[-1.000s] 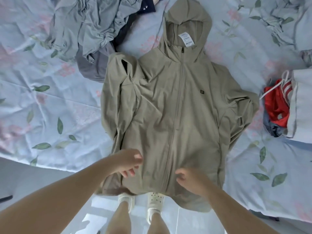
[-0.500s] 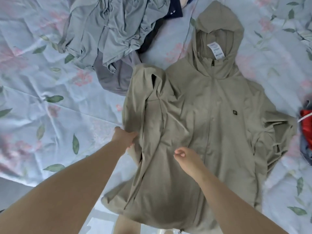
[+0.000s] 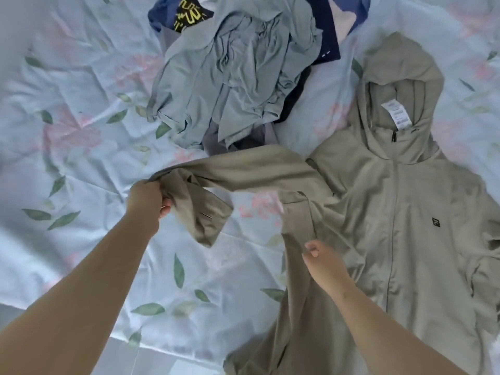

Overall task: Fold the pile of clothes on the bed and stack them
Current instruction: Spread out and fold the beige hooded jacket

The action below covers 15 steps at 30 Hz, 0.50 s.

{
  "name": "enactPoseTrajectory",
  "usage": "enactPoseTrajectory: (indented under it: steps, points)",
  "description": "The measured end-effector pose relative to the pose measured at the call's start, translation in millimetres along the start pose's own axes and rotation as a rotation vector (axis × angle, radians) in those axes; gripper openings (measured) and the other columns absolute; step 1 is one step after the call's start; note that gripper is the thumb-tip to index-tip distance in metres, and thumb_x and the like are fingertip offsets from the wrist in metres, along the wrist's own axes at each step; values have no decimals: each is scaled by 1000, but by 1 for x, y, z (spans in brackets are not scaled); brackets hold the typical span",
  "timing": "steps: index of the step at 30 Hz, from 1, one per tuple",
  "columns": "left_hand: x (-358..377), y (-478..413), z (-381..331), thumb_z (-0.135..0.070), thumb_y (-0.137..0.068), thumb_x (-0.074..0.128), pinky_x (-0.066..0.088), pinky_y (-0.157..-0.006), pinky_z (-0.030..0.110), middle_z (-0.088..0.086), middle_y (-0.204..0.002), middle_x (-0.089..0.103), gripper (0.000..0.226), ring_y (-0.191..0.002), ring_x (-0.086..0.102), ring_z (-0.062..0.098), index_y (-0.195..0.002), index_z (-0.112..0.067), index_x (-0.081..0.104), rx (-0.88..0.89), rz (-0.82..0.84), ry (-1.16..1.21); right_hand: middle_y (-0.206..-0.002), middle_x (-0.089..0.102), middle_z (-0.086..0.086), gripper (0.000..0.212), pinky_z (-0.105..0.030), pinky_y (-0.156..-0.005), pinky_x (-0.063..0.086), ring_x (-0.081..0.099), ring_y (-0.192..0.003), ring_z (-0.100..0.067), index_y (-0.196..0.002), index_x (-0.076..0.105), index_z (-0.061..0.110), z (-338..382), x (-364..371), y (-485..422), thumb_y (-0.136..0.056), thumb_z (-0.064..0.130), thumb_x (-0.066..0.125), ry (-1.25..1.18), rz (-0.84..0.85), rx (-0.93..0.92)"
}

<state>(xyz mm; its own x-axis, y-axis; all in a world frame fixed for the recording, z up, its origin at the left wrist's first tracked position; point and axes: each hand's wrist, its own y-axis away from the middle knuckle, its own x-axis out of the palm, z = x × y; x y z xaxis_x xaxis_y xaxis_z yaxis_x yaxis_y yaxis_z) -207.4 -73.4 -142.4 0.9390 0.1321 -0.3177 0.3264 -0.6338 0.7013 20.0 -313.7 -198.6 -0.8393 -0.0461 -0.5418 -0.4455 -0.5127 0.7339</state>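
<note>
On the right half of the floral bed sheet [image 3: 81,147] lies the khaki hooded jacket [image 3: 400,212], front up, its long axis running near to far with the hood at the far end. The left hand [image 3: 147,201] pinches the sleeve [image 3: 243,171], stretched out leftward across the sheet. The right hand [image 3: 324,262] presses loosely curled on the jacket's left edge. Unfolded clothes [image 3: 238,77] lie heaped beyond.

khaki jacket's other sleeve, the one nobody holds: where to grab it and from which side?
Judging by the jacket, pinch that sleeve near its cuff end, coming from the outer right edge. It lies bunched against the body there; the cuff itself runs out of frame.
</note>
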Motion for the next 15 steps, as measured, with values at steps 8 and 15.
enactPoseTrajectory:
  steps: [8, 15]
  points:
    - [-35, -28, 1, -17, -93, 38, 47, -100, 43, 3, -117, 56, 32, -99, 56, 24, -123, -23, 48, 207, -198, 108, -122, 59, -6, 36, -22, -76, 32, 54, -109, -20, -128, 52, 16, 41, 14, -9, -92, 17, 47, 2, 8, -34]
    - [-15, -26, 59, -35, -94, 52, 42, -91, 36, 5, -134, 50, 43, -119, 51, 23, -133, -18, 45, -473, 52, 302, -119, 59, -5, 33, -23, -75, 33, 53, -97, -18, -126, 52, 17, 40, 26, -17, -93, 19, 49, 59, 41, -27]
